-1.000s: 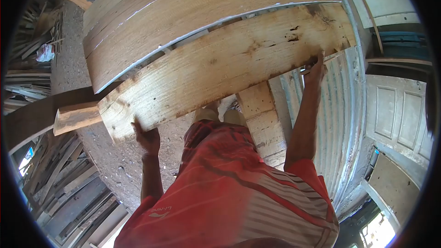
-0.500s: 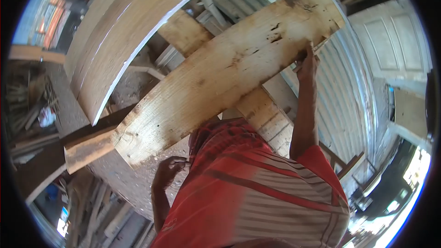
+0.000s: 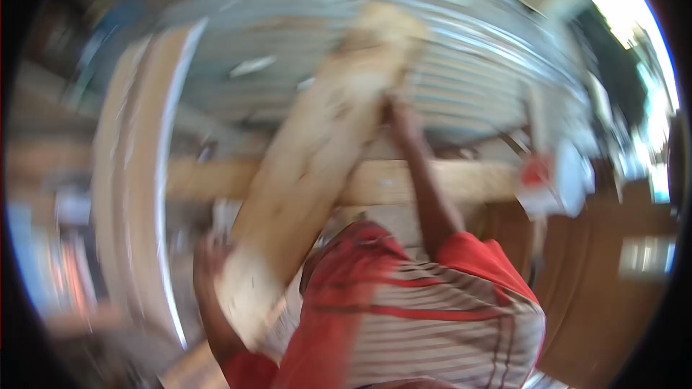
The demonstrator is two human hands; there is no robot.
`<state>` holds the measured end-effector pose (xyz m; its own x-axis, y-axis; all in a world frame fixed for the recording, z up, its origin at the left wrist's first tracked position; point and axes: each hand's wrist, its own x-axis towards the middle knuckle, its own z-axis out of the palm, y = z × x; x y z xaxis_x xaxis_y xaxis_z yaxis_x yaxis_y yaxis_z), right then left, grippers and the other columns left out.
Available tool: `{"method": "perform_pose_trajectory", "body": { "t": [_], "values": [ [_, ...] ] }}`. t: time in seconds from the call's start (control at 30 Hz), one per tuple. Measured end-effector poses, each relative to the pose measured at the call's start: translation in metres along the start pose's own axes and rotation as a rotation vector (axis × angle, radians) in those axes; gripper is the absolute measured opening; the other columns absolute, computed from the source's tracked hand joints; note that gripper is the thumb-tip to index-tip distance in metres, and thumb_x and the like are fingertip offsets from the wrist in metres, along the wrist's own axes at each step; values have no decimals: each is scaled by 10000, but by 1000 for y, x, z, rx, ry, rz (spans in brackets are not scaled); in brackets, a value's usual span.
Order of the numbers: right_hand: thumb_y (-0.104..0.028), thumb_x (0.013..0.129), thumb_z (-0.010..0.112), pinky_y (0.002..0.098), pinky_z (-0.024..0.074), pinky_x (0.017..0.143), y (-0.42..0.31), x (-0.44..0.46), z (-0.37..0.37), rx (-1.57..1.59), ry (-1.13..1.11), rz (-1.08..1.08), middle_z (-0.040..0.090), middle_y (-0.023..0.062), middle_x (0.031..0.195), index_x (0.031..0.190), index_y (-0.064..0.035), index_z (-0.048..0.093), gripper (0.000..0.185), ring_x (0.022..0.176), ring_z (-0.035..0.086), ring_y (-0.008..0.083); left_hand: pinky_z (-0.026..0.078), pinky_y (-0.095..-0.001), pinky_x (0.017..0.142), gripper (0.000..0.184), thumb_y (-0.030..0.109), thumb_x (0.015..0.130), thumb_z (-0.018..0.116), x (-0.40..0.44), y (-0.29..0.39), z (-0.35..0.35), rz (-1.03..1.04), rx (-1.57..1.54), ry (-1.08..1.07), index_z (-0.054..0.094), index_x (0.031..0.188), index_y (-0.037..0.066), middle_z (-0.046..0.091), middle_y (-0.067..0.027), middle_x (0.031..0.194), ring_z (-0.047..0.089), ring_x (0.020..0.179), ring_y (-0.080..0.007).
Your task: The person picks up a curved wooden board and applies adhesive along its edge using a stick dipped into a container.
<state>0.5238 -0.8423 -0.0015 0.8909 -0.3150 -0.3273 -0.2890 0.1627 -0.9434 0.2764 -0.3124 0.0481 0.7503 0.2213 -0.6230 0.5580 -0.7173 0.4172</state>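
A long pale plank [image 3: 310, 144] with dark stains slants from the upper middle down to the lower left, in front of my body. My right hand [image 3: 400, 112] grips its right edge near the far end. At the near end, my left hand [image 3: 210, 256] is against the plank's left edge, its fingers smeared by motion. Beneath the plank, a wooden beam [image 3: 461, 179] runs crosswise.
Joined boards with a white edge [image 3: 137, 180] stand at the left. Corrugated metal sheeting [image 3: 468, 94] lies beyond the plank. On the right are a red and white object [image 3: 551, 180] and a brown panel [image 3: 605, 274]. The whole view is blurred.
The view has swung round, and the plank now points more away from me. My left hand came off the plank's near end and is now at its left edge. My right hand kept its grip.
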Motion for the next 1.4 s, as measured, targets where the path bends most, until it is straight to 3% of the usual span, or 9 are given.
{"method": "perform_pose_trajectory", "body": {
  "t": [0.13,0.17,0.27,0.57,0.97,1.1,1.13,1.23,1.4],
  "values": [
    [-320,1030,648,379,526,626,-49,-44,-30,47,132,42,631,91,777,1107,-17,661,312,683,612,204,545,-387,919,806,484,812,878,24,5,74,474,51,44,606,1316,-84,686,-203,1230,673,1019,-263],
    [-471,1026,658,325,384,483,-37,-37,-22,199,180,-125,521,-27,647,878,-44,645,453,547,463,87,530,-370,927,817,519,828,859,10,16,89,505,-328,-18,609,1311,-91,698,-183,1215,669,1003,-252],
    [-505,1028,641,340,383,503,-64,-77,-36,108,142,-192,542,-8,663,830,-57,639,490,560,489,116,529,-377,876,785,531,851,842,-9,27,89,326,-261,-203,637,1283,-91,720,-161,1137,658,960,-233],
    [-579,1035,568,371,416,361,-87,-99,5,-71,221,-157,539,57,597,751,-16,594,631,449,526,168,504,-422,743,748,607,838,818,-8,-1,52,561,-339,135,645,977,-108,652,-130,864,616,810,-261],
    [-377,1083,542,368,440,362,-69,-75,29,-79,365,-352,699,137,742,1020,52,667,451,511,631,197,496,-483,721,671,574,873,798,8,40,9,762,-134,295,654,946,-77,650,-242,818,634,758,-405],
    [-414,1082,532,364,460,378,-89,-112,-3,-207,218,-107,721,205,914,1060,71,650,499,664,699,207,501,-484,720,601,519,894,803,-20,65,-6,783,-50,300,667,960,-63,662,-234,818,635,749,-416],
    [-414,1061,538,373,523,573,-88,-124,-3,-206,285,-188,659,146,704,891,70,656,526,654,682,229,503,-485,720,586,507,899,802,-20,69,-6,783,-69,288,670,962,-61,667,-236,821,639,752,-424],
    [-447,1065,544,354,523,576,-91,-177,-1,-216,188,-244,664,122,749,940,65,654,538,659,673,220,507,-491,723,558,480,902,809,-28,80,-16,815,10,300,673,964,-57,676,-246,837,656,780,-444],
    [-331,1071,563,383,531,818,-109,-289,-21,-470,213,-301,730,148,1065,1358,29,565,461,927,678,202,521,-472,775,495,423,898,828,-32,93,-34,791,93,255,711,1018,-43,718,-222,891,686,830,-404]
  ]
}}
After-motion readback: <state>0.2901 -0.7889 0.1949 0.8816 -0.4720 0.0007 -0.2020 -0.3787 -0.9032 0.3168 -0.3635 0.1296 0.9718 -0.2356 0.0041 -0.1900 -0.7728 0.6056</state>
